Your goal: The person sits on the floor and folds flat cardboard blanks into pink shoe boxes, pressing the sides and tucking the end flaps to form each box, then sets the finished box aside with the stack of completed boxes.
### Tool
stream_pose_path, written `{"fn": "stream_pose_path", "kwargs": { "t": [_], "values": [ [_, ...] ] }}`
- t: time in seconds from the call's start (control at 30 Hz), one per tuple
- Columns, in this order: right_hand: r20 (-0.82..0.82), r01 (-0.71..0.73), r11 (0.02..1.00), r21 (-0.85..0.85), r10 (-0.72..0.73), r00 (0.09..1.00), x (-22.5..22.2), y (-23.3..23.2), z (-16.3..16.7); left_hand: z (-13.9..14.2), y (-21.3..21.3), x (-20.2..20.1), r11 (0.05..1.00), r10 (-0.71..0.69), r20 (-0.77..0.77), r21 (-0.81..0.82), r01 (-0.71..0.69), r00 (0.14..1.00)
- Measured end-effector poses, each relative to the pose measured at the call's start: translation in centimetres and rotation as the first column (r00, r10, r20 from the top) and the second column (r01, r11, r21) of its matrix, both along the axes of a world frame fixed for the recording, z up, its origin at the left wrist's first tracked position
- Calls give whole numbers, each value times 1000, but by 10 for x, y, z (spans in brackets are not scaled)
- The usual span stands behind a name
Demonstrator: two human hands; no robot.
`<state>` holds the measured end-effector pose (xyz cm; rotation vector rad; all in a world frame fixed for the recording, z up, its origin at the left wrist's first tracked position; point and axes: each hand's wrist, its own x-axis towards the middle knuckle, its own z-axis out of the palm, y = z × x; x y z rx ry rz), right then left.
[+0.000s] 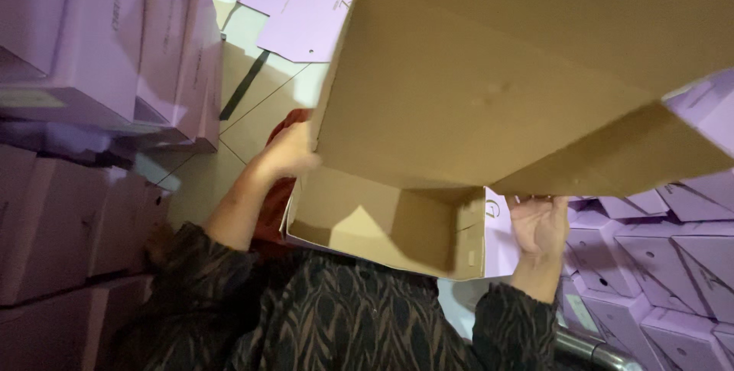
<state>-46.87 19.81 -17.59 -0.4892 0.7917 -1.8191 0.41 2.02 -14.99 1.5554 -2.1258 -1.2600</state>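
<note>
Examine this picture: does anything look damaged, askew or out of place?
Flat lilac box blanks lie loose on the tiled floor, unlike the neat stacks. The open cardboard box between left hand and right hand looks undamaged.

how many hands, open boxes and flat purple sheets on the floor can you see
hands: 2 (left hand, right hand, both on the open box)
open box: 1
flat purple sheets: 2 at least, overlapping
total: 5
</note>
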Motion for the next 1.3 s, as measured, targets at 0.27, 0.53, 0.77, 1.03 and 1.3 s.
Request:
{"fn": "stream_pose_path", "kwargs": {
  "t": [0.27,0.53,0.77,1.03,1.3],
  "values": [
    [-532,-6,1000,-30,-11,847,42,-6,30,61,35,-13,994,105,-202,14,-104,974],
    [-738,290,944,-157,-307,601,67,-44,30,40,37,-20,995,43,-419,-66,-78,907],
    [-744,194,954,-230,-301,597,65,-38,69,28,31,-26,992,-80,-447,-120,29,891],
    [-866,3,886,-463,-453,211,67,-17,132,78,26,0,789,-607,-730,-506,349,314],
    [-900,-39,900,-433,-434,-33,65,-10,151,103,33,-16,696,-618,-514,-710,109,595]
  ]
}}
